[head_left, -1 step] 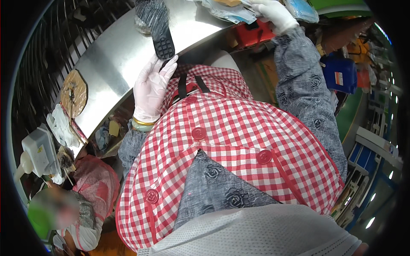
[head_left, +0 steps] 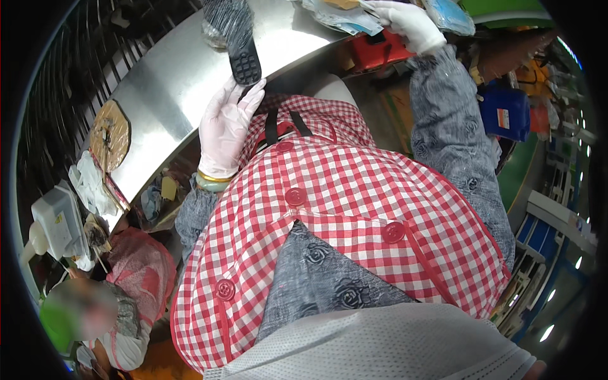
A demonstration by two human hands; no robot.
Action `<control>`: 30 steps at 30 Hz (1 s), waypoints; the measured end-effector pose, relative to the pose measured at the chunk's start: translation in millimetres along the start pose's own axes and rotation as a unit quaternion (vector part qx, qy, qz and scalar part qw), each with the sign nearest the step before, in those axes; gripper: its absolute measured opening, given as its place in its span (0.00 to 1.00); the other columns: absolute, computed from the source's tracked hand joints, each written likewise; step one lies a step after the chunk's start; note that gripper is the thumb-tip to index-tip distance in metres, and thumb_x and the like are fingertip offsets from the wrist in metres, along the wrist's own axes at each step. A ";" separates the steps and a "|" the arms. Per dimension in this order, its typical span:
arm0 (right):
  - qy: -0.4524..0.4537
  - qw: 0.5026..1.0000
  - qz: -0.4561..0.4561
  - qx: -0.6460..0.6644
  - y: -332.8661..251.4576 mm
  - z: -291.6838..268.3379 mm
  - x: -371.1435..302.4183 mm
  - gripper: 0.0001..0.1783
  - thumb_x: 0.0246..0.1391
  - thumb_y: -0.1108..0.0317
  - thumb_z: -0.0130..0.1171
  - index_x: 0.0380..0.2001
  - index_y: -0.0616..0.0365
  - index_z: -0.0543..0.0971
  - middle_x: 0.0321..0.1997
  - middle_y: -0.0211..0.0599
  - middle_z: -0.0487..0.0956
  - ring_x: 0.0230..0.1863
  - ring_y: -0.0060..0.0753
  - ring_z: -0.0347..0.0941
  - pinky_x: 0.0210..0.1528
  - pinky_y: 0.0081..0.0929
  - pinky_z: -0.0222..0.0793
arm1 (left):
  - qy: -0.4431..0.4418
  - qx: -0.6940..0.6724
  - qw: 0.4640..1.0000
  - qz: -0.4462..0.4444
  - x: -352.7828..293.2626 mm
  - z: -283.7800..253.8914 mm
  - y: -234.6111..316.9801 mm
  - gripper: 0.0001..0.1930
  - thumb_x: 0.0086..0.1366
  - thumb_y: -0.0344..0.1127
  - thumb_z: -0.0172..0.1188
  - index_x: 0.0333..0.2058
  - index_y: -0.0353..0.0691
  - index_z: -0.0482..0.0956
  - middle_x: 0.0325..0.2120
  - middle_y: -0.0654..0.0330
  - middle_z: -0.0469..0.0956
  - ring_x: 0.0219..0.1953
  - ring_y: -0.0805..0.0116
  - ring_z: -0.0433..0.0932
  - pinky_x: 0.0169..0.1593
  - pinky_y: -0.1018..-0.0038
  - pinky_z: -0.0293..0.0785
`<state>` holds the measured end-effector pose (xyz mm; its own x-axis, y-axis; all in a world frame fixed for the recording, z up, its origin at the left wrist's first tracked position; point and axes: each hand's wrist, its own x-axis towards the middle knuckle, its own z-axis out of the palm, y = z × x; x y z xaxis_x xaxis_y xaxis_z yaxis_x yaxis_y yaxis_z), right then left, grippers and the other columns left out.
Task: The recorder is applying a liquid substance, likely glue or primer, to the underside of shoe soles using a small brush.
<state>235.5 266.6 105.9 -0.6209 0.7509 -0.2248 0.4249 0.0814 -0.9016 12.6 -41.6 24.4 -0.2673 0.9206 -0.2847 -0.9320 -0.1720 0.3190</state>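
Two gloved hands [head_left: 225, 130] [head_left: 410, 26], black grid-textured piece [head_left: 246, 66]

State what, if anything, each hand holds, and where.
Left hand: at the near end of the black treaded piece, grip unclear. Right hand: by the packets, whether it holds any cannot be told.

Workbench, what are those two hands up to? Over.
Left hand: palm showing, at near end of black sole. Right hand: at packets, grip unclear. In the way: wrinkled plastic film over sole's far part.
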 end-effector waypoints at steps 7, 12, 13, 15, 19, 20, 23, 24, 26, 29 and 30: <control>-0.122 0.975 -0.188 -0.008 19.3 115.7 -22.9 0.18 0.60 0.63 0.51 0.52 0.55 0.78 0.33 0.30 0.80 0.32 0.24 0.75 0.35 0.20 0.71 | -0.021 -0.068 0.997 -0.013 13.8 -9.8 -7.1 0.29 0.73 0.43 0.35 0.62 0.22 0.52 0.64 0.37 0.53 0.67 0.34 0.49 0.68 0.46 0.52; 0.140 0.723 -0.660 -0.146 40.9 150.5 10.8 0.15 0.52 0.61 0.59 0.42 0.51 0.82 0.36 0.30 0.82 0.36 0.33 0.77 0.39 0.27 0.73 | -0.023 -0.067 0.997 -0.015 16.1 -8.2 -14.3 0.32 0.73 0.47 0.32 0.64 0.23 0.47 0.65 0.36 0.51 0.67 0.35 0.49 0.68 0.45 0.50; 0.141 0.724 -0.660 -0.143 47.0 147.6 2.3 0.15 0.52 0.61 0.59 0.42 0.51 0.82 0.36 0.30 0.82 0.36 0.33 0.77 0.39 0.27 0.73 | -0.035 -0.088 0.995 -0.020 17.3 -9.6 -14.4 0.33 0.73 0.48 0.33 0.64 0.23 0.46 0.65 0.36 0.50 0.67 0.35 0.49 0.68 0.45 0.50; 0.051 0.888 -0.310 -0.335 14.9 149.9 -51.0 0.19 0.60 0.67 0.53 0.54 0.42 0.77 0.30 0.36 0.77 0.29 0.33 0.75 0.33 0.28 0.71 | -0.027 -0.096 0.995 -0.005 12.3 -17.3 -13.4 0.34 0.73 0.49 0.32 0.64 0.23 0.45 0.65 0.35 0.49 0.68 0.36 0.48 0.69 0.45 0.49; 0.007 0.889 -0.238 -0.391 15.4 147.4 -102.7 0.18 0.56 0.68 0.55 0.50 0.38 0.79 0.28 0.33 0.76 0.31 0.37 0.75 0.34 0.34 0.73 | -0.006 -0.066 0.998 -0.020 14.2 -24.6 -15.6 0.35 0.73 0.51 0.31 0.64 0.23 0.45 0.65 0.36 0.49 0.68 0.39 0.48 0.69 0.46 0.48; 0.012 0.888 -0.258 -0.381 14.0 147.1 -103.1 0.18 0.56 0.68 0.55 0.50 0.39 0.79 0.28 0.32 0.76 0.31 0.35 0.75 0.34 0.33 0.73 | -0.074 -0.148 0.985 -0.045 16.1 -31.1 -14.8 0.36 0.73 0.54 0.29 0.64 0.23 0.46 0.65 0.36 0.51 0.68 0.39 0.49 0.69 0.47 0.49; 0.066 0.892 -0.353 -0.274 1.9 145.9 -74.4 0.18 0.56 0.69 0.54 0.50 0.43 0.78 0.35 0.38 0.79 0.36 0.42 0.77 0.37 0.34 0.73 | -0.123 -0.213 0.967 -0.068 17.5 -35.1 -14.7 0.36 0.73 0.54 0.28 0.64 0.23 0.46 0.65 0.37 0.51 0.68 0.40 0.49 0.69 0.46 0.48; 0.064 0.894 -0.309 -0.316 -12.0 145.8 -69.4 0.18 0.56 0.70 0.52 0.50 0.45 0.78 0.39 0.41 0.80 0.40 0.44 0.77 0.40 0.34 0.74 | -0.109 -0.204 0.971 -0.060 17.5 -32.0 -15.7 0.35 0.73 0.52 0.30 0.64 0.23 0.45 0.66 0.37 0.49 0.68 0.40 0.48 0.69 0.45 0.46; 0.073 0.891 -0.274 -0.355 -7.5 149.2 -52.2 0.18 0.56 0.68 0.51 0.51 0.43 0.77 0.39 0.42 0.80 0.40 0.43 0.77 0.41 0.34 0.74 | -0.104 -0.201 0.972 -0.060 18.9 -29.2 -18.0 0.35 0.73 0.52 0.30 0.65 0.23 0.45 0.66 0.37 0.49 0.68 0.40 0.48 0.69 0.44 0.46; 0.097 0.870 -0.390 -0.287 -1.3 163.1 -58.0 0.18 0.57 0.66 0.51 0.50 0.39 0.78 0.35 0.41 0.80 0.38 0.44 0.77 0.40 0.34 0.73 | -0.123 -0.217 0.966 -0.064 22.1 -32.0 -22.5 0.35 0.73 0.52 0.29 0.65 0.23 0.44 0.66 0.37 0.48 0.69 0.40 0.47 0.69 0.44 0.45; -0.010 0.906 -0.234 -0.352 -2.6 163.9 -71.6 0.18 0.55 0.68 0.52 0.49 0.40 0.79 0.35 0.40 0.80 0.38 0.43 0.77 0.41 0.34 0.74 | -0.143 -0.235 0.959 -0.061 21.7 -33.8 -24.6 0.35 0.73 0.51 0.29 0.65 0.24 0.43 0.66 0.37 0.47 0.69 0.41 0.46 0.69 0.44 0.45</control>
<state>170.9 105.2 63.7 -0.8508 0.5143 0.1080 0.4225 0.7915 -0.4416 21.4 -29.3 -20.2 -0.1334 0.9910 -0.0120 -0.9774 -0.1336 -0.1636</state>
